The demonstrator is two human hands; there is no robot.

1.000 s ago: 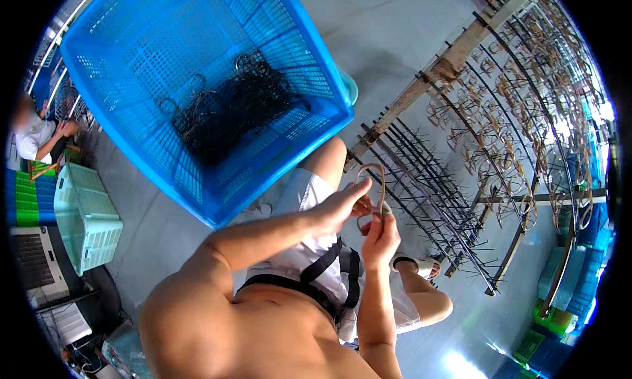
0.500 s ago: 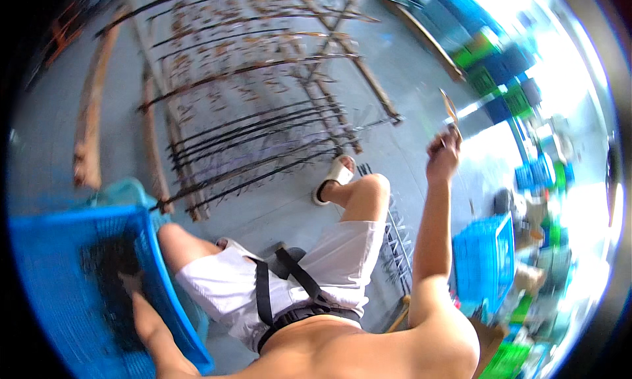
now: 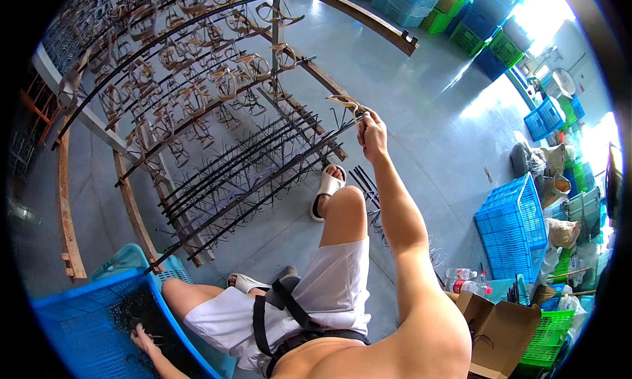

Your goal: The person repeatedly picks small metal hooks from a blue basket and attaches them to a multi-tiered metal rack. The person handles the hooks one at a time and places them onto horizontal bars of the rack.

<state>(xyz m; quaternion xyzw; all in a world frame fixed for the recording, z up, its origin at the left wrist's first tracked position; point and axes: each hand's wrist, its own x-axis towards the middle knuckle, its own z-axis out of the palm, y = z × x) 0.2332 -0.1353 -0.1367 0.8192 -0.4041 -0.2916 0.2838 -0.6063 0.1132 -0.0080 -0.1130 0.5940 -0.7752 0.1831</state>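
Observation:
My right hand [image 3: 372, 134] is raised at the end of an outstretched arm, fingers closed around a tan eyeglass frame [image 3: 345, 102]. It is near the right end of a dark rod on a floor-standing wooden rack [image 3: 322, 77]. Many similar tan and brown eyeglass frames [image 3: 225, 83] hang in rows from the rack's upper rods. Lower rods [image 3: 253, 175] carry bare thin hooks. At the lower left my left hand [image 3: 142, 340] reaches into a blue plastic basket [image 3: 82, 299], its visible fingers apart beside a dark heap [image 3: 135, 308] of small pieces.
A pale teal basket [image 3: 172, 268] sits behind the blue one. On the right are another blue basket [image 3: 510, 229], plastic bottles [image 3: 469, 286] and an open cardboard box [image 3: 499, 336]. Crates [image 3: 467, 39] line the far wall. Wooden beams [image 3: 68, 208] extend over the floor at left.
My right hand has moved left with the eyeglass frame, closer to the rack. My left hand has shifted lower in the blue basket. The whole view has turned, and the picture is sharper.

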